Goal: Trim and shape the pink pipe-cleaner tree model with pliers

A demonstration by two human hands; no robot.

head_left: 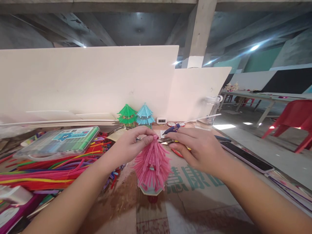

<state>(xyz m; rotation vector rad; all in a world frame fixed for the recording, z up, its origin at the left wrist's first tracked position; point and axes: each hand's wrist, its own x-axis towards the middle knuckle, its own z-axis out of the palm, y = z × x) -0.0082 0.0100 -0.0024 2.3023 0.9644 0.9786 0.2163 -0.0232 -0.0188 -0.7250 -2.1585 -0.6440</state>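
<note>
Nearest the camera, the left forearm (70,193) slants in from the bottom edge, with a purple power strip (11,216) cut off by the left border beside it. Fuzzy stems (46,175) in many colours crowd the tabletop (117,208) here, leaving little room, and a clear marker case (57,141) sits on them. At the forearm's end, the left hand (136,141) pinches the tip of the pink tree (153,162) between thumb and forefinger. This tree stands upright at the middle of the work area, open surface spreading in front of it and to its right, where green characters are printed. Behind, a green tree (127,114) and a blue tree (145,113) stand side by side near the white board (85,81), which closes off the back. Next comes a small clock (161,121). The right hand (200,144) is beside the pink tree, fingers curled at the scissors (177,152); whether they grip them I cannot tell. Farther right, a clear bottle (209,110) stands at the back, and a phone (246,156) lies along the table's right edge, with floor beyond.
</note>
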